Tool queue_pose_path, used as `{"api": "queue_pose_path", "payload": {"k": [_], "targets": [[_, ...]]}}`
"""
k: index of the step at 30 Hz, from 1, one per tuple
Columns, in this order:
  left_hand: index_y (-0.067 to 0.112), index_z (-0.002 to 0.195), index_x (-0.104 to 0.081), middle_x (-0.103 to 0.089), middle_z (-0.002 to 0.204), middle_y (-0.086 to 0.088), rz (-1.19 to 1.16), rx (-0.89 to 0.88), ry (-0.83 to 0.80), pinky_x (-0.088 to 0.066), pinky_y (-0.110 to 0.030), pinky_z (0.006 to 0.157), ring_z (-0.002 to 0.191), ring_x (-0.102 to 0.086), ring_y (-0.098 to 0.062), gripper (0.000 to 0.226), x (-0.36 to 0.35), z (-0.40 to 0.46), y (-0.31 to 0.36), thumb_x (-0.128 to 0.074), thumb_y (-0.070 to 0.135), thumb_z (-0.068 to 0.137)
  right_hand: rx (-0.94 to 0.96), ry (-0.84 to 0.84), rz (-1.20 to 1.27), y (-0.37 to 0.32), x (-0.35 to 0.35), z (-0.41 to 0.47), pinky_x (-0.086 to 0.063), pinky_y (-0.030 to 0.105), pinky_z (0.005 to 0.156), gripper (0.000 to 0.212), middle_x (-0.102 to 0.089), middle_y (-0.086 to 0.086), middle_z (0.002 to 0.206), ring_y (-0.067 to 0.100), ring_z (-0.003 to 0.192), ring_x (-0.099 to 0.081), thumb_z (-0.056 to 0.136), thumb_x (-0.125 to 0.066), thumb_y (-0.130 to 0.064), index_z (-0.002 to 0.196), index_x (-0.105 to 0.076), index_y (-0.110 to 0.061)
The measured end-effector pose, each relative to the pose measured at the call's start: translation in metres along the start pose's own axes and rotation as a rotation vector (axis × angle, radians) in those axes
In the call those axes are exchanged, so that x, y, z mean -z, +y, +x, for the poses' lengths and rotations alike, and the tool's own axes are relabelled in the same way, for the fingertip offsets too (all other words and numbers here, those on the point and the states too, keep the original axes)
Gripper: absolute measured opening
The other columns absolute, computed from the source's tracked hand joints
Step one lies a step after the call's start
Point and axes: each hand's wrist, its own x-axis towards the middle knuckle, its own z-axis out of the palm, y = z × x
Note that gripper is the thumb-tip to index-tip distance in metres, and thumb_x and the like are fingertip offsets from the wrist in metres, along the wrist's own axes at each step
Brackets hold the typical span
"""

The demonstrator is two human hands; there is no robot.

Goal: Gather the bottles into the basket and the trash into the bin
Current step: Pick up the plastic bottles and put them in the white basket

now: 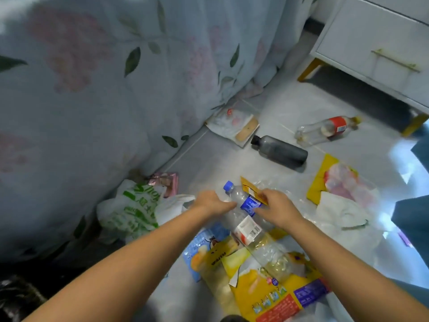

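A clear bottle with a blue cap (236,195) and blue label lies tilted on the floor between my hands. My left hand (209,202) holds it near the neck, its fingers hidden behind the bottle. My right hand (276,206) grips it at the blue label, with a small yellow wrapper (249,187) under its fingers. A second clear bottle with a red-and-white label (248,231) lies just below them. Farther off lie a dark grey bottle (281,152) and a clear bottle with a red label (327,130). Neither basket nor bin is in view.
Trash is scattered on the pale floor: a large yellow packet (267,282), blue packet (199,249), green-printed plastic bag (132,210), pink wrapper (166,182), yellow packet under clear plastic (336,180), white tissue (341,210). A floral bed sheet (92,89) hangs left; a white nightstand (376,43) stands back right.
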Motion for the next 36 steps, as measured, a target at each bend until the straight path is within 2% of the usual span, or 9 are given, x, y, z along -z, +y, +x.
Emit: {"api": "queue_pose_path", "payload": {"k": [4, 6, 8, 10, 12, 17, 22, 31, 36], "targets": [[0.007, 0.079, -0.052, -0.059, 0.083, -0.012, -0.376, 0.192, -0.151, -0.051, -0.030, 0.061, 0.072, -0.063, -0.027, 0.046, -0.031, 0.020, 0.004, -0.070, 0.049, 0.074, 0.059, 0.124, -0.072, -0.005, -0.013, 0.007, -0.044, 0.039, 0.095, 0.062, -0.052, 0.005, 0.119, 0.027, 0.114, -0.047, 0.071, -0.073, -0.043, 0.125, -0.053, -0.019], [0.009, 0.074, -0.049, -0.048, 0.066, -0.008, -0.512, 0.231, -0.159, -0.040, -0.024, 0.048, 0.053, -0.049, -0.021, 0.042, -0.037, 0.026, 0.005, -0.074, 0.042, 0.071, 0.166, 0.243, -0.060, -0.010, -0.016, 0.008, -0.045, 0.038, 0.092, 0.050, -0.054, 0.003, 0.115, 0.026, 0.110, -0.048, 0.073, -0.074, -0.033, 0.117, -0.056, -0.018], [0.008, 0.074, -0.049, -0.047, 0.059, -0.008, -0.613, 0.251, -0.171, -0.044, -0.024, 0.045, 0.047, -0.047, -0.020, 0.040, -0.038, 0.028, 0.007, -0.080, 0.032, 0.065, 0.254, 0.227, -0.015, -0.015, -0.018, 0.008, -0.046, 0.035, 0.087, 0.035, -0.059, 0.001, 0.110, 0.023, 0.107, -0.053, 0.079, -0.071, -0.025, 0.111, -0.059, -0.016], [0.002, 0.085, -0.057, -0.061, 0.071, -0.016, -0.673, 0.259, -0.176, -0.059, -0.038, 0.061, 0.060, -0.063, -0.027, 0.048, -0.037, 0.031, 0.007, -0.082, 0.028, 0.054, 0.265, 0.183, -0.049, -0.017, -0.020, 0.008, -0.048, 0.035, 0.084, 0.029, -0.061, -0.001, 0.111, 0.020, 0.108, -0.055, 0.085, -0.065, -0.025, 0.112, -0.059, -0.018], [-0.001, 0.092, -0.062, -0.068, 0.086, -0.019, -0.729, 0.247, -0.099, -0.059, -0.048, 0.074, 0.075, -0.069, -0.032, 0.058, -0.040, 0.037, 0.003, -0.081, 0.033, 0.050, 0.226, 0.243, -0.110, -0.017, -0.021, 0.009, -0.049, 0.037, 0.083, 0.029, -0.061, 0.000, 0.112, 0.022, 0.109, -0.055, 0.087, -0.061, -0.030, 0.114, -0.060, -0.019], [0.016, 0.073, -0.060, -0.066, 0.077, -0.006, -0.930, 0.211, 0.200, -0.055, -0.034, 0.077, 0.072, -0.063, -0.024, 0.028, -0.030, 0.044, 0.001, -0.075, 0.039, 0.074, 0.037, 0.350, -0.251, -0.007, -0.011, 0.019, -0.041, 0.040, 0.091, 0.054, -0.055, 0.005, 0.122, 0.028, 0.114, -0.048, 0.081, -0.060, -0.049, 0.125, -0.053, -0.018], [0.019, 0.101, -0.056, -0.065, 0.091, -0.003, -1.209, 0.130, 0.213, -0.052, -0.042, 0.093, 0.093, -0.067, -0.028, 0.027, -0.012, 0.049, 0.007, -0.062, 0.040, 0.086, -0.017, 0.330, -0.214, 0.008, -0.006, 0.026, -0.043, 0.040, 0.090, 0.063, -0.050, 0.008, 0.123, 0.028, 0.115, -0.046, 0.079, -0.064, -0.052, 0.128, -0.050, -0.015], [0.026, 0.086, -0.055, -0.064, 0.091, 0.001, -1.120, -0.049, 0.191, -0.053, -0.048, 0.092, 0.100, -0.067, -0.026, 0.018, 0.031, 0.029, 0.011, -0.060, 0.044, 0.088, -0.028, 0.116, 0.046, 0.002, -0.017, 0.044, -0.053, 0.035, 0.075, 0.065, -0.063, 0.005, 0.109, 0.024, 0.094, -0.061, 0.068, -0.077, -0.048, 0.120, -0.051, -0.017], [0.020, 0.107, -0.064, -0.070, 0.106, -0.005, -1.129, -0.121, 0.233, -0.055, -0.046, 0.088, 0.099, -0.068, -0.025, 0.041, 0.071, -0.004, 0.003, -0.066, 0.051, 0.080, 0.008, 0.210, 0.184, -0.026, -0.006, 0.034, -0.045, 0.029, 0.063, 0.055, -0.063, 0.006, 0.095, 0.023, 0.079, -0.058, 0.067, -0.079, -0.039, 0.108, -0.052, -0.015]]}}
